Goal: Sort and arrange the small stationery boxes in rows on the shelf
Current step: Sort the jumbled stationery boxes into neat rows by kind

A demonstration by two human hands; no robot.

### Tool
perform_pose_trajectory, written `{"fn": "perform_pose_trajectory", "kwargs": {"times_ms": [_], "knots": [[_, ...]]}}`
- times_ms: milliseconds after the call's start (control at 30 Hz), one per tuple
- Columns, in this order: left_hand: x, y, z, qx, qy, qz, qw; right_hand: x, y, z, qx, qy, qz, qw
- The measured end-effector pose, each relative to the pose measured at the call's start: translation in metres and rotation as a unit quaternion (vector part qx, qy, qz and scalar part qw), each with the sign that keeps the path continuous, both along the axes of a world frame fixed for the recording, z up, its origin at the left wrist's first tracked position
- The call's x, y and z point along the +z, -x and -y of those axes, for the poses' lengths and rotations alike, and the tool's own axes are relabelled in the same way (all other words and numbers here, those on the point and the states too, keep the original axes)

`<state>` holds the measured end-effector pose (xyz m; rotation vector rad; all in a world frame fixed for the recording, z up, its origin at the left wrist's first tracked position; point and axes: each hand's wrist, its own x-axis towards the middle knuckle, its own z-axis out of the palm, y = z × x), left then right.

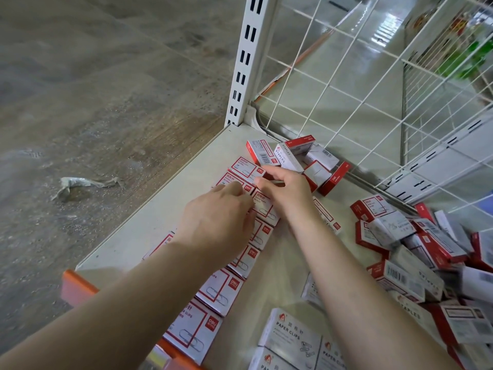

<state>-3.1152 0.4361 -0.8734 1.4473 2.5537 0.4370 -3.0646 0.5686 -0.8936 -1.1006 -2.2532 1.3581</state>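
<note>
- Left hand (213, 222): palm down over the row of paper-clip boxes (210, 292) along the shelf (160, 209) left edge, fingers bent onto a box; grip not discernible.
- Right hand (282, 190): fingertips pinching one box (264, 206) near the row's far end.
- Staple boxes (288, 156) tumbled at the back left corner.
- Loose box pile (416, 252) at the right edge.

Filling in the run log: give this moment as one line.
stage: aligning row | left hand: on paper clip boxes | right hand: pinching one | unsorted pile: right | shelf
</note>
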Motion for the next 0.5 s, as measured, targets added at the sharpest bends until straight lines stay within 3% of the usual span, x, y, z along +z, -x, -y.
{"fn": "perform_pose_trajectory", "kwargs": {"times_ms": [500], "knots": [[0.001, -0.005, 0.002, -0.009, 0.013, 0.0, 1.0, 0.006, -0.013, 0.003, -0.011, -0.036, -0.018, 0.999]]}}
